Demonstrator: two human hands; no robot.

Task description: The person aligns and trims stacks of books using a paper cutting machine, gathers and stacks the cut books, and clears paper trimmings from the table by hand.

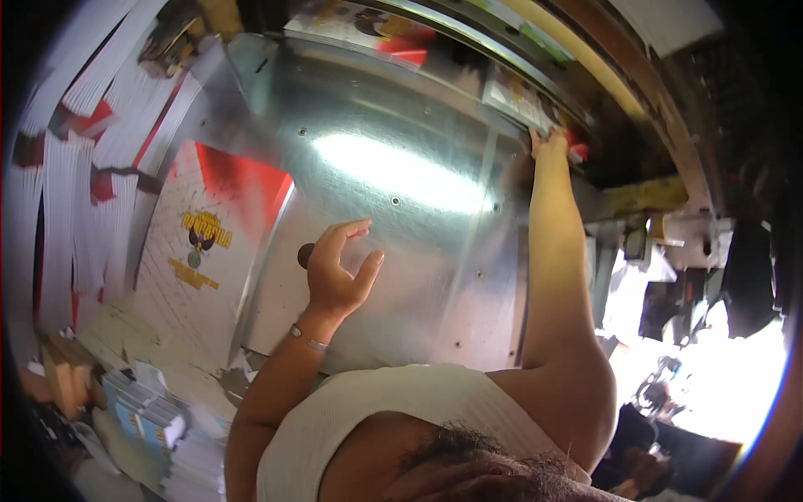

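Both hands are up over a broad metal table [401, 167], well apart from each other. Left hand [339, 268] hovers above the shiny sheet with its fingers spread and loosely curled, thumb out, holding nothing; a thin bracelet [309, 339] circles the wrist below it. Just left of the palm sits a small dark hole [305, 255] in the sheet. Right hand [548, 142] is stretched out at full arm's length to the far right edge of the table, where it meets a row of printed booklets [519, 99] lying along a rail; the fingers reach over the edge onto the booklets, but I cannot tell whether they are closed on one or merely resting there, since the fingertips are hidden.

More printed sheets [368, 27], with red and yellow colouring, lie at the far end of the table. To the left, leaning against the table's side, is a large cover sheet [201, 243], pale with a red upper corner and a yellow emblem. Further left, tall stacks of white paper [75, 192] with red streaks stand on edge. Down at the lower left, loose bundles of booklets [155, 418] lie on the floor. The person wears a white sleeveless vest [393, 418].
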